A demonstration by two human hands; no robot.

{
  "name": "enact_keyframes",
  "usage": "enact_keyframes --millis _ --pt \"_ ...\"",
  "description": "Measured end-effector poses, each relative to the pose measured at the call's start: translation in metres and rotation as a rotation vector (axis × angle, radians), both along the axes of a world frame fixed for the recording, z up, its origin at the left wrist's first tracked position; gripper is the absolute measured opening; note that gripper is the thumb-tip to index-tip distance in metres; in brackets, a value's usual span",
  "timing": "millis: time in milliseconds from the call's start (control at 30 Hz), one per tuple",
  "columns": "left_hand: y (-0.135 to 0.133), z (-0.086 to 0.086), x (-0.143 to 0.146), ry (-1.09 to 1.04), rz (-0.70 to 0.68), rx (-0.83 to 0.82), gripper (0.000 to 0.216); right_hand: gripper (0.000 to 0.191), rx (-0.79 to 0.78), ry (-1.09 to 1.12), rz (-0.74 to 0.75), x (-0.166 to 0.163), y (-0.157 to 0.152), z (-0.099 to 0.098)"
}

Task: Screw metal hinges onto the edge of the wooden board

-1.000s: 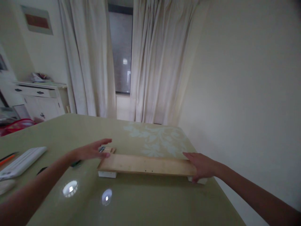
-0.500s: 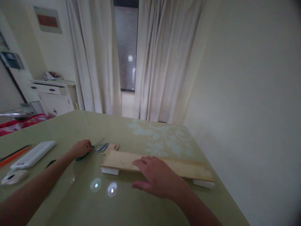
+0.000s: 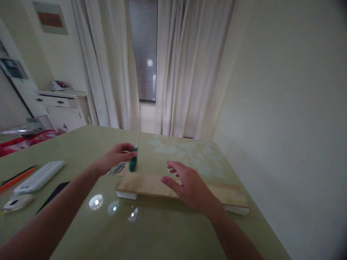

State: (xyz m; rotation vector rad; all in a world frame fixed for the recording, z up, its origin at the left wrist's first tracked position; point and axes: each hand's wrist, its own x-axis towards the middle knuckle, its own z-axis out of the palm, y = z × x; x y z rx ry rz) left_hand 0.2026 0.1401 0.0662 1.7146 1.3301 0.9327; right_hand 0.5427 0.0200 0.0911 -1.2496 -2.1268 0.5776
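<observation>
Presently, head view: a green-handled screwdriver (image 3: pixel 132 163) is held upright in the left hand (image 3: pixel 115 156), fingers closed round the handle, shaft pointing to twelve o'clock, tip end lost against the pale curtains (image 3: pixel 189 65). Half a second ago this hand was down on the table (image 3: pixel 168 231) at the tool; now the tool is lifted clear of the surface, just beyond the left end of the wooden plank (image 3: pixel 143 184), at about eleven o'clock from that end. The right hand (image 3: pixel 189 186) was laid flat on the plank's middle then; now it is raised a little, fingers spread and slightly curled, nothing gripped. Contact between palm and plank cannot be told, as the hand covers that stretch of wood. So the tool is in hand and the plank is no longer visibly pressed down. The plank is carried on two white blocks, one under the left end (image 3: pixel 127 195), one under the right (image 3: pixel 235 210). A small heap of metal pieces (image 3: pixel 118 168) is seen at nine o'clock from the screwdriver, too blurred to identify. Farther toward nine o'clock a white keyboard (image 3: pixel 40 176), a mouse (image 3: pixel 17 202) and an orange pencil (image 3: pixel 16 177) are noted, the pencil cut by the frame edge.
</observation>
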Motion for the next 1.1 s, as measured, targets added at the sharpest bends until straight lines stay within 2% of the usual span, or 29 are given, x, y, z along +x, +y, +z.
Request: enact_keyframes --millis 67,100,167,233,300,367,433,467,500,600,667,767,900,1100 --pt "-0.024 0.011 0.054 -0.208 -0.169 0.016 0.050 0.074 -0.020 0.122 -0.039 -0.007 0.011 -0.002" --pt "-0.035 0.014 0.080 -0.297 -0.232 0.024 0.048 0.070 -0.025 0.146 -0.032 -0.009 0.016 -0.003" --pt "-0.052 0.016 0.124 -0.427 -0.333 0.050 0.042 0.050 -0.005 0.131 -0.014 -0.010 0.023 -0.005" --pt "-0.056 0.014 0.153 -0.500 -0.380 0.092 0.037 0.032 0.044 0.079 -0.037 -0.005 0.028 -0.005" --pt "-0.049 0.008 0.161 -0.487 -0.416 0.151 0.037 0.028 0.084 0.048 -0.106 0.007 0.031 -0.004" --pt "-0.031 0.000 0.150 -0.316 -0.378 0.203 0.045 0.031 0.099 0.039 -0.184 0.022 0.033 -0.001" --pt "-0.008 -0.008 0.120 0.023 -0.189 0.222 0.053 0.034 0.115 0.038 -0.262 0.038 0.034 0.002" --pt "0.003 -0.013 0.100 0.270 -0.055 0.204 0.050 0.035 0.122 0.038 -0.291 0.045 0.034 0.004" --pt "0.013 -0.017 0.078 0.385 0.022 0.165 0.047 0.035 0.128 0.037 -0.314 0.052 0.034 0.007" --pt "0.034 -0.031 0.008 0.622 0.224 0.059 0.035 0.036 0.143 0.024 -0.372 0.065 0.033 0.017" --pt "0.040 -0.043 -0.029 0.753 0.309 -0.047 0.027 0.036 0.145 0.010 -0.395 0.067 0.032 0.023" --pt "0.045 -0.062 -0.062 0.860 0.293 -0.159 0.015 0.035 0.139 -0.018 -0.388 0.063 0.034 0.027" --pt "0.053 -0.083 -0.075 0.903 0.213 -0.203 0.007 0.036 0.134 -0.065 -0.366 0.058 0.039 0.024" --pt "0.059 -0.097 -0.093 0.889 0.221 -0.177 0.015 0.038 0.108 -0.129 -0.365 0.064 0.038 0.021"
